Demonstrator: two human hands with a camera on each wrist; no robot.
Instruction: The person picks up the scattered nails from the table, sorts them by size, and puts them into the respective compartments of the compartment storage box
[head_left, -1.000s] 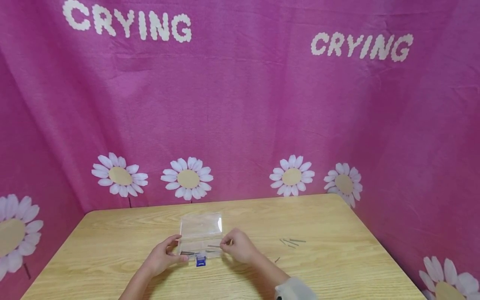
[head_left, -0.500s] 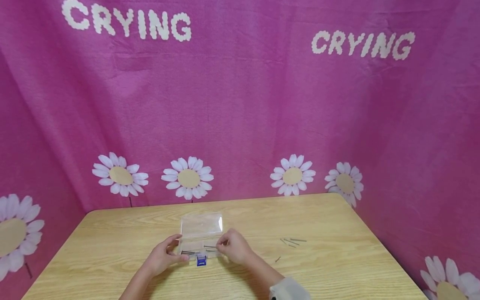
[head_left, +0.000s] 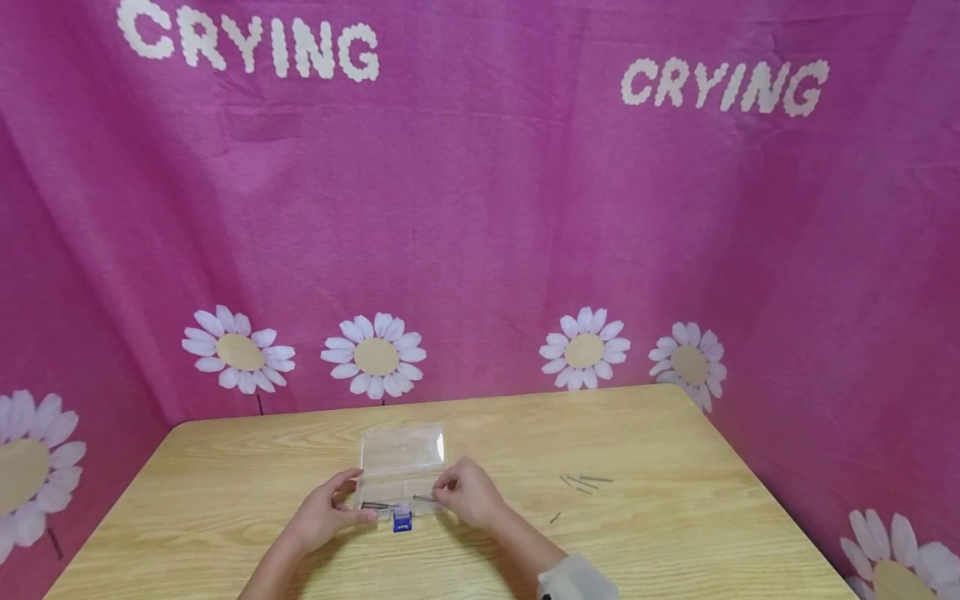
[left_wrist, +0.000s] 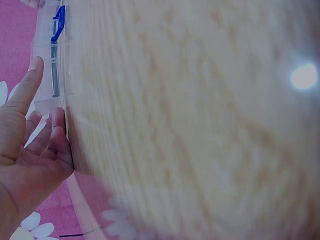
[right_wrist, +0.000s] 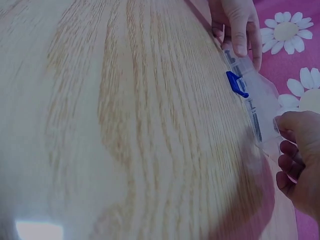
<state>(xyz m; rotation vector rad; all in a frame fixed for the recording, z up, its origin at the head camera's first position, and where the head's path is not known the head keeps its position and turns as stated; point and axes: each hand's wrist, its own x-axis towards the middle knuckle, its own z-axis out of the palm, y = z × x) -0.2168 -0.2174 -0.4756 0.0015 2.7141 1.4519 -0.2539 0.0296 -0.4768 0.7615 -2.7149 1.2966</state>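
Observation:
A clear plastic box (head_left: 402, 446) stands on the table with its lid raised and a blue latch (head_left: 402, 521) at its front. My left hand (head_left: 318, 515) grips the box's left end, thumb at the front and fingers around the side. Dark nails (head_left: 375, 506) lie in the left part of the box. Over the right part, my right hand (head_left: 468, 493) pinches a thin nail (head_left: 423, 498) low inside the box. Its tip is close to another nail there, and the two are hard to tell apart. In the right wrist view, thumb and forefinger meet beside the box.
Several loose nails (head_left: 583, 483) lie on the wooden table (head_left: 660, 533) to the right. A single short one (head_left: 555, 517) lies nearer the right forearm. A pink cloth (head_left: 480, 208) with printed flowers hangs behind the table and along its sides.
My right hand has moved slightly left over the box and lowered the nail into its right part. The left hand keeps its grip on the box's left end.

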